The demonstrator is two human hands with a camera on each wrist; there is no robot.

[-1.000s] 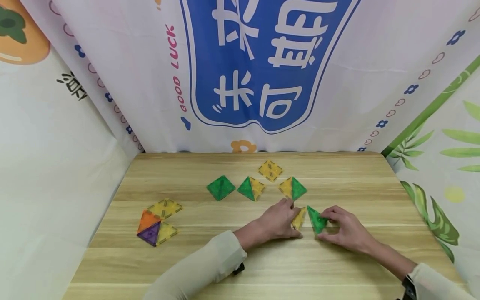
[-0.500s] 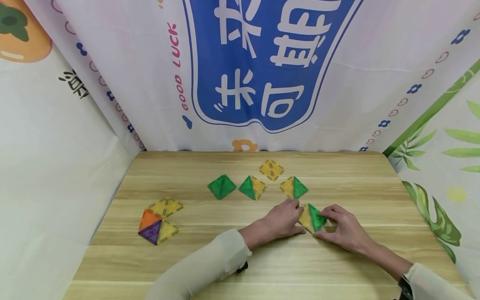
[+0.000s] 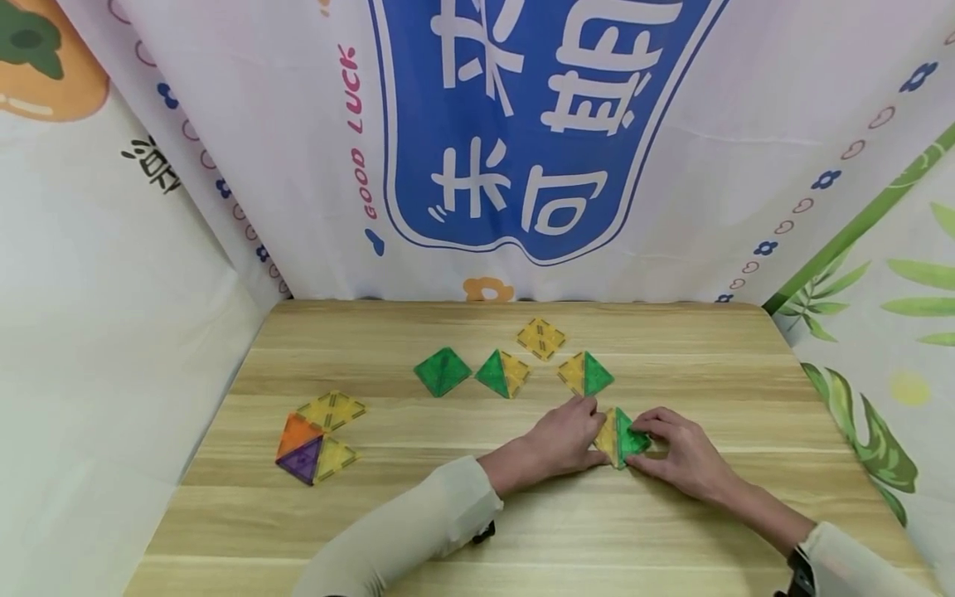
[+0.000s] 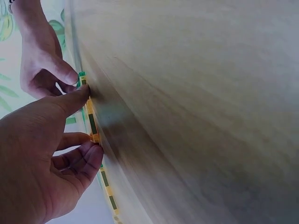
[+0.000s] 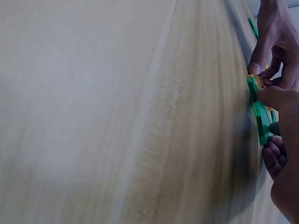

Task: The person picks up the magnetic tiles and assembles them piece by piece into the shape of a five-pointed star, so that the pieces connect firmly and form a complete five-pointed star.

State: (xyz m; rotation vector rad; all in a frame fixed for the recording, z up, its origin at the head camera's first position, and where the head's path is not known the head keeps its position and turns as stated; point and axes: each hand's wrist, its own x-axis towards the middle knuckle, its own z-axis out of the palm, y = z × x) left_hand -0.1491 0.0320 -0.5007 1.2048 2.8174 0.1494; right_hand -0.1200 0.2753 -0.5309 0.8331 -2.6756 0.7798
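In the head view, my left hand pinches a translucent yellow triangular magnetic tile between thumb and fingers. My right hand holds a green triangular magnetic tile the same way, from its right side. The two tiles lie edge to edge on the table as a diamond, their outer corners partly covered by fingers. The left wrist view catches the yellow tile edge-on between thumb and fingers. In the right wrist view the green tile shows its thick edge beside the right thumb.
Beyond the hands lie a yellow-green diamond, a yellow diamond, a green-yellow diamond and a green diamond. At left, orange, purple and several yellow tiles form a cluster on the wooden table.
The gap between the yellow and green tiles has closed; the green tile moved left and now meets the yellow one. The left hand shifted slightly right. Both hands keep their hold.
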